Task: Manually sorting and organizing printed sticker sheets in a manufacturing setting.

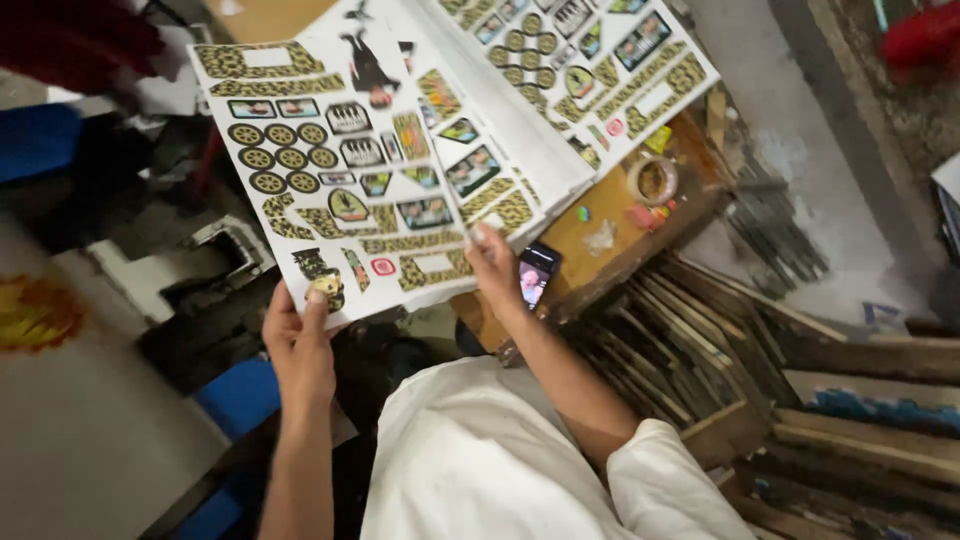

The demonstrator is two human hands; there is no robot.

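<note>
Grey concrete floor [800, 170], wooden table [610, 240], stacked wooden frames [700, 350].

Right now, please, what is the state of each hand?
Left hand: closed on the bottom edge of the sticker sheet, thumb on top.
Right hand: grip on the same sheet's lower right edge.

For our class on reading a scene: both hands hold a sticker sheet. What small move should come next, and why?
Probably lift the top sticker sheet clear of the stack. The left hand and right hand pinch its near edge, and its far side overlaps the sheets beneath.
</note>
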